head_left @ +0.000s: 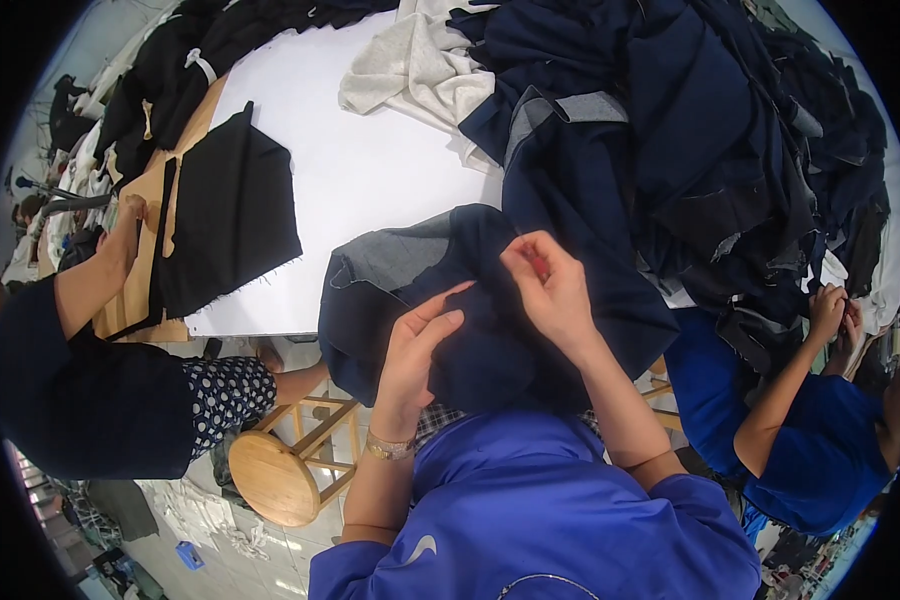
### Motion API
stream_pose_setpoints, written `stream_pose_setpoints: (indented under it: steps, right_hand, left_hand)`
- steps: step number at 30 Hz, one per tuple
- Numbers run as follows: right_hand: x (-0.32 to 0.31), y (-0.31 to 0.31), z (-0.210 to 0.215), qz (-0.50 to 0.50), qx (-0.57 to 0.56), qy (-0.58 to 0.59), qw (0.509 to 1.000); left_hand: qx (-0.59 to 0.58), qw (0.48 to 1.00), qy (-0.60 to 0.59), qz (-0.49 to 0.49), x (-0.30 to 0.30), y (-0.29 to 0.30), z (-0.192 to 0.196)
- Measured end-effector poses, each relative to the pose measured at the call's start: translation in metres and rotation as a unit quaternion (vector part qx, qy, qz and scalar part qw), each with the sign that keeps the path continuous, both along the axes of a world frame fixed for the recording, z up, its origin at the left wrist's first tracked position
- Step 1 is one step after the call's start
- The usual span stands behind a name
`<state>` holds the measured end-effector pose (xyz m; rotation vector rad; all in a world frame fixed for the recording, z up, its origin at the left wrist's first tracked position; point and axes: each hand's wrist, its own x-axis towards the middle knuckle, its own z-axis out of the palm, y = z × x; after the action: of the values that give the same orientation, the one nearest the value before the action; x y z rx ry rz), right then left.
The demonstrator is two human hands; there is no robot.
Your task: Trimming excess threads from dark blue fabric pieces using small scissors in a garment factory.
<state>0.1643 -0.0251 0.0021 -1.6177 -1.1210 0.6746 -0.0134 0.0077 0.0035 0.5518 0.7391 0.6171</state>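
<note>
Hands (411,345) (555,290) over cloth (480,345) (shirt logo (427,547): white).

On my feed I had the cloth (480,350) over the table's (380,160) near edge, a fabric heap (700,110) to its right, a cut panel (232,220) to its left, a stool (273,480) left of the wearer (540,500).

Anything between right-hand fingers (542,243) too small for certainty

A round wooden stool (273,480) stands near the white table (390,160) bearing black fabric (232,215).
</note>
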Motion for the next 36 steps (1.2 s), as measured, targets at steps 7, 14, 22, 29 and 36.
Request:
stream_pose_setpoints:
  steps: [7,14,22,29,36]
  right_hand:
    - [0.041,0.006,-0.004,-0.209,0.114,0.018,0.971]
    - [0.033,-0.011,0.013,-0.120,0.064,0.267,0.954]
    - [-0.027,-0.017,-0.005,0.086,-0.032,0.152,0.984]
    - [-0.006,-0.015,-0.006,0.047,-0.013,0.342,0.938]
    - [0.001,-0.016,0.013,0.071,-0.089,0.504,0.856]
  left_hand:
    - [0.105,0.993,0.050,0.004,0.001,-0.001,0.001]
    - [0.269,0.948,0.159,0.064,0.009,-0.002,-0.001]
    - [0.455,0.842,0.289,0.030,0.026,-0.015,0.018]
    - [0.270,0.959,0.082,0.037,0.011,-0.012,0.017]
    - [0.408,0.893,0.188,-0.031,0.017,0.004,0.004]
